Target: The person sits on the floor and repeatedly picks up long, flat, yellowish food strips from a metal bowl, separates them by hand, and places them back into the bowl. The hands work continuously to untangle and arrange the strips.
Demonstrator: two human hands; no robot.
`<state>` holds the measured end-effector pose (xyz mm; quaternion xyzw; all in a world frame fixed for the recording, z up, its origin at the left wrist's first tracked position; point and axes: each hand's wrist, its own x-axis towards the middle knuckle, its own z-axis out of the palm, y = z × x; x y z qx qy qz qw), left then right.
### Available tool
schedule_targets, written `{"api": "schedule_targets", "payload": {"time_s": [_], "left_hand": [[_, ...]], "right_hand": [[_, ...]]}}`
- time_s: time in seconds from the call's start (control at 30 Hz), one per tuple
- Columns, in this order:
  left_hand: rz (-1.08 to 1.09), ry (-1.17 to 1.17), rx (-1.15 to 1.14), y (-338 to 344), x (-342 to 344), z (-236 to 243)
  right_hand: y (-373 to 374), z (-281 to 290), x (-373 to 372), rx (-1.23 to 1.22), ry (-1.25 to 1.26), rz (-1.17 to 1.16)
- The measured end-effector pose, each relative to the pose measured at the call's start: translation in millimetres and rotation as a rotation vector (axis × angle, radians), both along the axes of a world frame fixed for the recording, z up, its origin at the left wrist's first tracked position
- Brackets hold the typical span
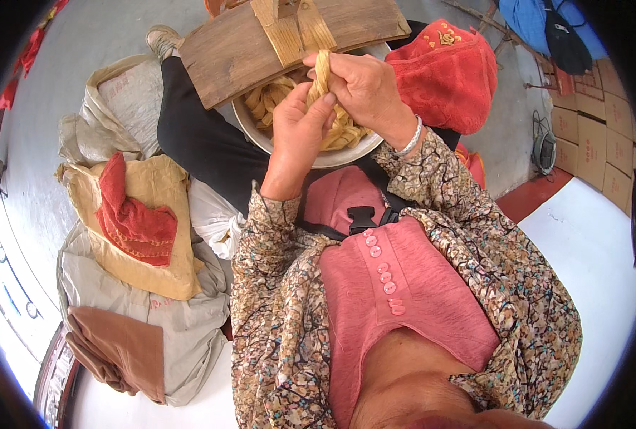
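Both my hands are closed around a pale yellow twisted strip [321,71], held upright over a metal basin [323,163]. My left hand [298,127] pinches its lower end between thumb and fingers. Just above it, the fingers of my right hand [364,86] grip the strip from the right side; a pale bracelet [410,137] circles that wrist. Inside the basin lie several similar yellow strips [343,134], partly hidden by my hands. I cannot tell what material they are. A wooden plank [232,53] with a lighter wooden piece [289,32] on it spans the basin's far side.
A red cloth [443,75] with small yellow pieces on it lies right of the basin. To the left are pale sacks [135,104], a tan sack [171,239] under a red cloth [135,218], and a brown cloth [128,350]. Cardboard boxes [597,139] stand at the far right.
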<state>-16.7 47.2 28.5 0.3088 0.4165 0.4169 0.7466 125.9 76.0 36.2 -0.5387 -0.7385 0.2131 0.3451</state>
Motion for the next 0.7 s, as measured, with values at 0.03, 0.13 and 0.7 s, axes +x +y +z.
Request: {"api": "schedule_targets", "payload": {"time_s": [0.03,0.13,0.7], "left_hand": [[0.005,0.326,0.272,-2.8,-5.3,-6.5],[-0.028,1.154,0.895,-10.3,-12.4,-2.6],[-0.038,0.865,0.602,-9.6,4.6,3.3]], "right_hand": [[-0.3,-3.1,3.3,0.036,-0.036,0.046],[-8.2,-18.9,11.9,0.002,-0.013,0.144],[-22.2,-24.1,9.9,-0.336,0.522,0.161]]}}
